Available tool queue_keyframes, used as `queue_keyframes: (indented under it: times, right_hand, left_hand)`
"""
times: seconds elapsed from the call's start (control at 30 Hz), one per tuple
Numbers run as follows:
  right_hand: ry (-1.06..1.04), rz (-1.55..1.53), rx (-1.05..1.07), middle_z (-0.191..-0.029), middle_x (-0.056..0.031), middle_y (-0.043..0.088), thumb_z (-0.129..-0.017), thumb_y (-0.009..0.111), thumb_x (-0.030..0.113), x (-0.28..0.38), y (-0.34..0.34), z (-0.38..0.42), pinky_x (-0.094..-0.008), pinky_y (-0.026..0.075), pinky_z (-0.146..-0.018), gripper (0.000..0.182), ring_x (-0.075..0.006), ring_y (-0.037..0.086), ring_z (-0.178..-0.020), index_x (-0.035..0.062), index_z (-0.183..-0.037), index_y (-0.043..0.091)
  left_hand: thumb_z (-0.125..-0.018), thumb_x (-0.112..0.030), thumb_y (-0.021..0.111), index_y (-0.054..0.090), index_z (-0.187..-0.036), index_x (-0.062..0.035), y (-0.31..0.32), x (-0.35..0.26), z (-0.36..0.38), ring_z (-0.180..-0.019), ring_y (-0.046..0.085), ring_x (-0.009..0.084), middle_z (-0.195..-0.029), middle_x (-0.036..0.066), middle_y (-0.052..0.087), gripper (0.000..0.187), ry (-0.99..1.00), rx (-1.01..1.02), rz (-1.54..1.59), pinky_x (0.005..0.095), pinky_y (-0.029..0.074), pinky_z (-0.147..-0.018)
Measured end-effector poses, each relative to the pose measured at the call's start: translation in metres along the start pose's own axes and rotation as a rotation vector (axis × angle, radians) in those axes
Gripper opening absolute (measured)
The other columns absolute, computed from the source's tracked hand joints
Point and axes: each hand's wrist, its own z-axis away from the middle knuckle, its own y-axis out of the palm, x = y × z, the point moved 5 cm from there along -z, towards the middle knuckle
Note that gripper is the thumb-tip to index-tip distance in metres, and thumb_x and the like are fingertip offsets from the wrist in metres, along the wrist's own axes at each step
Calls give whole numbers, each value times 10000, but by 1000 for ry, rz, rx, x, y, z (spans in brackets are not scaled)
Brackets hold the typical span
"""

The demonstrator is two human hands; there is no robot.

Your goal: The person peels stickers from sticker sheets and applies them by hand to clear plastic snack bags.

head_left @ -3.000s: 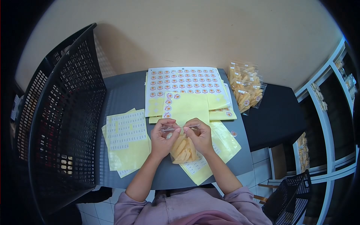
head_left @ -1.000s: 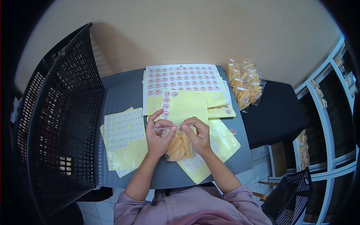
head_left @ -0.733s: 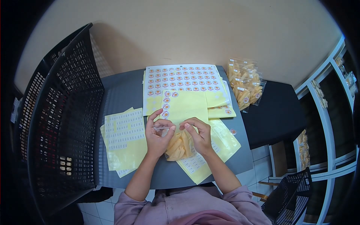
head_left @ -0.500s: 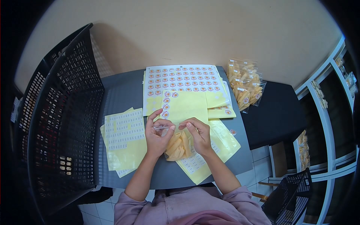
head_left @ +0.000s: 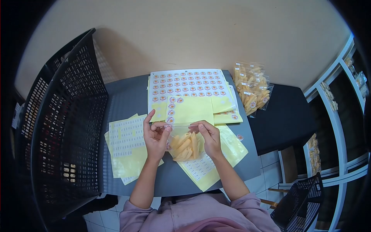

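From my head camera, I hold a small clear bag of snack sticks (head_left: 184, 146) over the bench (head_left: 127, 96). My left hand (head_left: 155, 136) pinches the bag's top left corner, fingers closed on it. My right hand (head_left: 210, 137) pinches the top right edge the same way. I think I am closing the bag's top. Next I likely need a round sticker from the sticker sheet (head_left: 187, 83), just past my fingers. Finished bags (head_left: 253, 89) lie far off beyond my right fingers.
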Motion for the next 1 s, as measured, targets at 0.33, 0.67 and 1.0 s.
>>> queue_keyframes:
  times: [0.33, 0.67, 1.0]
  right_hand:
    - [-268, 166, 10, -943, -105, 576, -666, 679, 56, 17, 2, 1, -289, 399, -783, 737, -186, 543, -929, 6, -1273, 265]
    - [-67, 14, 31, -779, -78, 635, -665, 677, -6, 10, 13, 3, -259, 403, -821, 667, -124, 592, -823, -33, -1228, 320]
    - [-50, 30, -27, -754, -64, 633, -667, 669, -7, 9, 13, 6, -250, 410, -781, 497, -103, 585, -766, -20, -1101, 428]
  left_hand:
    - [-749, 38, 564, 283, -1163, -8, 6, -14, 7, -797, 535, 111, -773, 56, 561, 502, 84, 53, -19, 257, 410, -783]
    - [-741, 46, 558, 236, -1221, -5, 10, -13, 10, -789, 529, 118, -800, 69, 553, 580, 130, 130, 6, 262, 424, -766]
    - [-747, 49, 549, 165, -1292, 2, 15, -13, 10, -786, 534, 104, -825, 66, 547, 668, 103, 128, -16, 228, 430, -734]
